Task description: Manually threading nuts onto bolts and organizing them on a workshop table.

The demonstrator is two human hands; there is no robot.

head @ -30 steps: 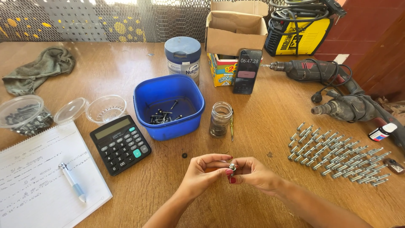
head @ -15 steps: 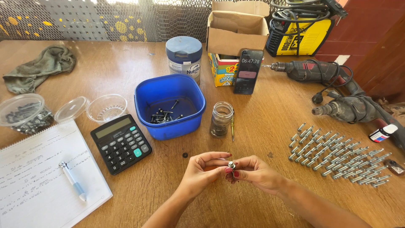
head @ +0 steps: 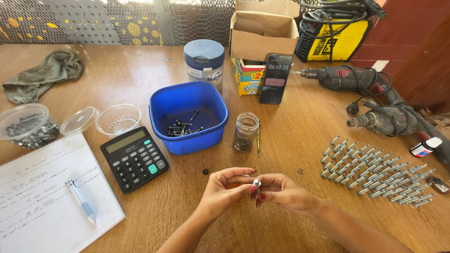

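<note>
Both hands, left hand and right hand, pinch one small bolt between fingertips; finished bolt rows lie right, loose screws remain in the blue tub.

Your desk is warm brown wood with a soft grain. Between your fingers sits a small silvery bolt, and your nails show red polish. Ahead of you stands a bright blue tub with dark screws in it. To your left lie a black calculator with one teal key, a white lined notepad and a pale blue and white pen. An olive-green rag lies further off. The rows of bolts on your right are shiny grey. The welder is yellow and black, the box plain tan card.
</note>
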